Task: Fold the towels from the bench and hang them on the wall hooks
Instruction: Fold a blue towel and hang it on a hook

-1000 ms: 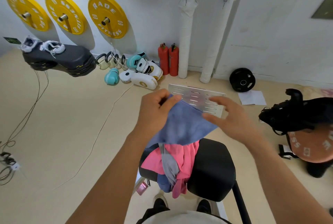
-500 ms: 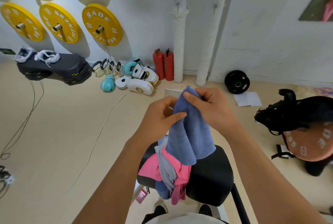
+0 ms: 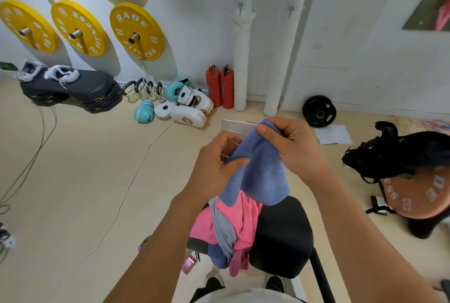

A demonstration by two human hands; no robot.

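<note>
Gym bench (image 3: 282,237): 3 towels heaped | both hands, left (image 3: 216,166) and right (image 3: 292,146), pinching 1 blue towel (image 3: 263,173)

Both my bare forearms reach forward above the black padded bench seat (image 3: 282,237). My left hand (image 3: 216,163) pinches the soft blue cloth towel (image 3: 260,173) between thumb and curled fingers. My right hand (image 3: 292,144), slightly higher and just beside it, grips the towel's top edge, thumb pressed on front.

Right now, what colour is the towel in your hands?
Blue; the towel, pinched by both hands, shows best in the head view.
</note>
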